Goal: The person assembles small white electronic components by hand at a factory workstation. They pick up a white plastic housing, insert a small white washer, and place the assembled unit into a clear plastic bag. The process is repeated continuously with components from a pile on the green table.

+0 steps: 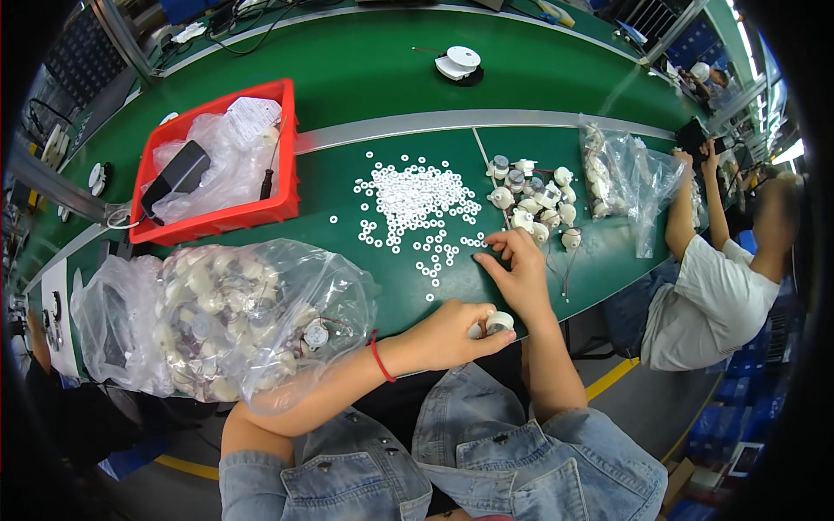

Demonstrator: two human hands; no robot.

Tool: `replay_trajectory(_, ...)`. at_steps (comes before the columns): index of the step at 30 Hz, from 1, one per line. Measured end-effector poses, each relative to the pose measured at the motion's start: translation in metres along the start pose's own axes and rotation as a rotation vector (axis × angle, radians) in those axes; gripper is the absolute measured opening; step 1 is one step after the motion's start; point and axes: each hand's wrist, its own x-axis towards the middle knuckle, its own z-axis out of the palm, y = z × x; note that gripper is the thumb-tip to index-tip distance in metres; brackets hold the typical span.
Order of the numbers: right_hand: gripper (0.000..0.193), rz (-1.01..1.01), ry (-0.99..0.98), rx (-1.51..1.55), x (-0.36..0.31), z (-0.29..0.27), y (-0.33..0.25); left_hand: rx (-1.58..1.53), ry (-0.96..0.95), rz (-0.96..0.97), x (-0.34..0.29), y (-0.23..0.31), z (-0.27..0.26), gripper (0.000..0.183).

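Observation:
My left hand [459, 333], with a red band at the wrist, is closed around a small motor [499, 322] with a white plastic housing and a grey end. It is held near the front edge of the green table. My right hand [519, 271] reaches over the tabletop with thumb and index finger apart. Those fingertips are beside the near right side of a spread of small white ring washers [417, 198]. Past the right hand lies a loose group of similar white motors [534, 204], some trailing thin wires.
A clear plastic bag full of motors [217, 313] lies at the left. Behind it stands a red bin [291, 187] holding plastic wrap and a black object. Another bag [638, 178] lies at the right, near a seated co-worker [712, 295]. A white round device [458, 62] is at the back.

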Motion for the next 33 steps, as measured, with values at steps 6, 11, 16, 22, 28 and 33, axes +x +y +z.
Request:
replay_trajectory(6,0.014,0.032,0.06,-0.01,-0.001,0.007,0.002,0.078,0.011,0.039,-0.001,-0.001,0.001,0.029)
replay_trajectory(11,0.009,-0.001,-0.006,-0.018,-0.003,0.002,-0.004,0.084,0.028,0.058,-0.002,0.001,0.001,0.031)
replay_trajectory(16,0.009,0.072,-0.038,0.03,0.001,0.003,0.0,0.088,0.008,0.037,-0.002,0.005,-0.001,0.032)
replay_trajectory(22,0.004,0.282,-0.006,0.357,0.012,0.005,0.007,0.09,0.011,0.041,-0.002,0.002,0.0,0.032)
replay_trajectory(28,0.007,-0.04,0.033,0.016,0.012,0.007,0.0,0.102,0.012,0.055,-0.002,0.002,0.0,0.032)
replay_trajectory(33,0.007,0.003,0.055,0.019,0.011,0.007,-0.003,0.071,0.006,0.039,-0.002,0.003,-0.001,0.032)
